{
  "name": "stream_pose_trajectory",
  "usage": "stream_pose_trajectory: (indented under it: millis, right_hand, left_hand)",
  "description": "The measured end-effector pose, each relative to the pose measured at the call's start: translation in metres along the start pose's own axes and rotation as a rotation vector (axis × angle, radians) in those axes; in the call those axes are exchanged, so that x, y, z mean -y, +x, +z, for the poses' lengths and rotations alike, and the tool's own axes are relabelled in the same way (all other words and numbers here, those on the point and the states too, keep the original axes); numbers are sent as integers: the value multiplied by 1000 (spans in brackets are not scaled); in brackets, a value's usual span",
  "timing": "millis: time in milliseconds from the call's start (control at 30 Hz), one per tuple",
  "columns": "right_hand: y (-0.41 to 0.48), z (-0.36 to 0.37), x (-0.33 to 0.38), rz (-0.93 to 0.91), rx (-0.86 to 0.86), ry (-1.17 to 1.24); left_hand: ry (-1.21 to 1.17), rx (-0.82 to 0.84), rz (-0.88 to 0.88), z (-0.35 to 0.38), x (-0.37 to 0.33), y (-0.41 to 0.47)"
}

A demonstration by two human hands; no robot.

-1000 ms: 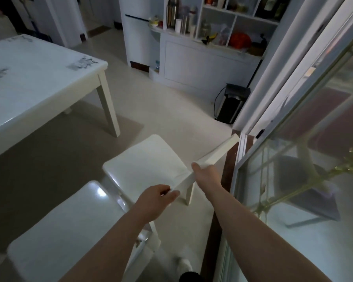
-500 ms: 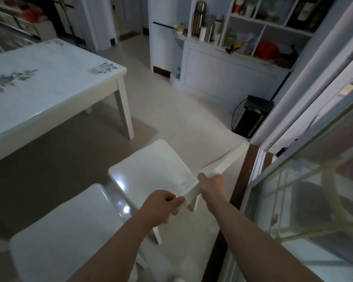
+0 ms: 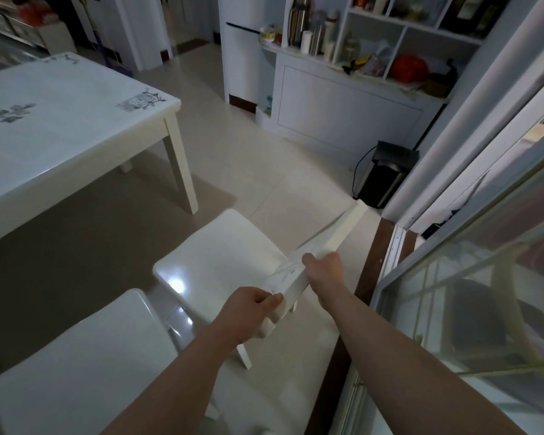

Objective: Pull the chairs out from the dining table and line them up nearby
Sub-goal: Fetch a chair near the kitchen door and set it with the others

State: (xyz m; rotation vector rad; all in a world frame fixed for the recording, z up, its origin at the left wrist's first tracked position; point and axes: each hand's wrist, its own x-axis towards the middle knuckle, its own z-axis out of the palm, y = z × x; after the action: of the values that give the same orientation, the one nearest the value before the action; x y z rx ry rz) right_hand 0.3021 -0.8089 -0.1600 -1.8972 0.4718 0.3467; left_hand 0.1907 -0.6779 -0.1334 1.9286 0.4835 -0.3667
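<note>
A white chair (image 3: 217,262) stands in front of me with its seat towards the dining table (image 3: 60,130). Both hands hold the top rail of its backrest. My left hand (image 3: 248,312) grips the near end of the rail, and my right hand (image 3: 322,271) grips it further along. A second white chair (image 3: 82,365) stands right beside it at the lower left, seat edges almost touching. The white dining table fills the upper left, one leg close to the held chair.
A glass sliding door (image 3: 453,293) with a brown floor track runs along the right, close to the chair's back. A black bin (image 3: 383,177) sits by the door frame. A white shelf cabinet (image 3: 343,95) stands at the back. Pale tiled floor lies between table and cabinet.
The view has shifted so table and cabinet sit further right and lower. The chair has moved slightly with both hands still gripping its backrest rail.
</note>
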Motion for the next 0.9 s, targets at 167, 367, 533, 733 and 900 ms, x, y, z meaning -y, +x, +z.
stream_pose_trajectory:
  millis: [167,367,533,733,900]
  right_hand:
    - [19,-5,9,-32,25,-11]
    - [41,-13,17,-34,20,-22]
    - [54,-19,17,-35,13,-53]
    - [57,-23,20,-49,27,-79]
    - [53,-21,15,-48,12,-34]
  left_hand:
    - [-35,8,3,7,-9,14]
    - [-36,27,14,17,-19,31]
    - [-35,49,24,25,-24,41]
    - [-33,40,25,31,-28,42]
    - [37,54,103,29,-24,21]
